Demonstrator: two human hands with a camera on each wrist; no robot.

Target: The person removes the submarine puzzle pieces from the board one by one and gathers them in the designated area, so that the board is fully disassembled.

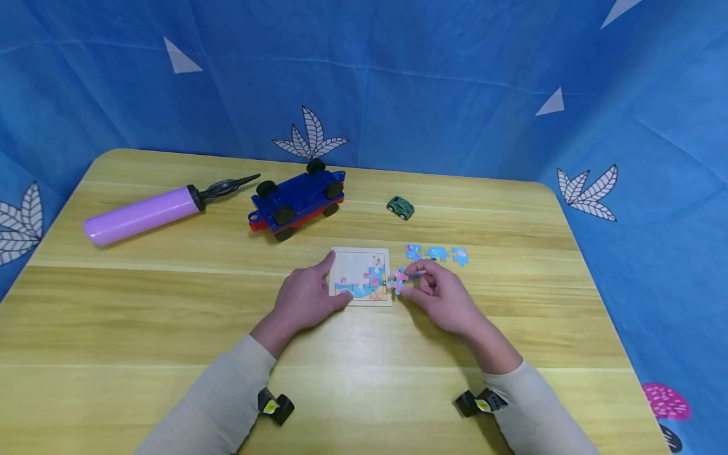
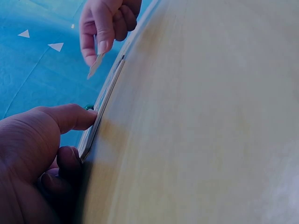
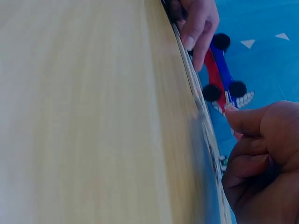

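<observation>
A small wooden puzzle board lies on the table, with joined, printed pieces along its bottom and right side. My left hand holds the board at its left side, the thumb over the lower edge and a forefinger by the upper left corner. Between thumb and forefinger, my right hand pinches a pink and blue puzzle piece just beyond the board's right edge. In the left wrist view this piece hangs tilted above the board. Several loose blue puzzle pieces lie beyond the right hand.
Behind the board a blue and red toy vehicle lies with wheels up. A small green toy car stands to its right. Far left lies a purple hand pump with a black nozzle. Blue cloth hangs behind the wooden table.
</observation>
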